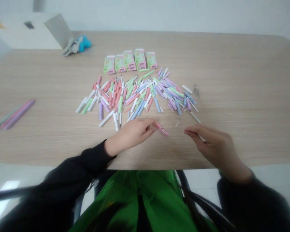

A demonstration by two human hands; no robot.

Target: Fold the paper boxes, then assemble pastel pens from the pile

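My left hand [134, 133] is closed on a pink pen part [162, 129], which points to the right above the table near its front edge. To the right, my right hand [214, 146] has its fingertips pinched together; whatever they hold, if anything, is too small to tell. Beyond both hands lies a wide spread of pens and caps [140, 93] in pink, green, white, blue and purple. A tiny clear piece [177, 123] rests on the table between the hands.
Several green and pink boxes [129, 60] stand behind the pens. Long purple, pink and green items [16, 116] lie at the far left of the wooden table [244, 96]. A grey and blue soft object [78, 44] sits beside a white box [33, 33] at the back left.
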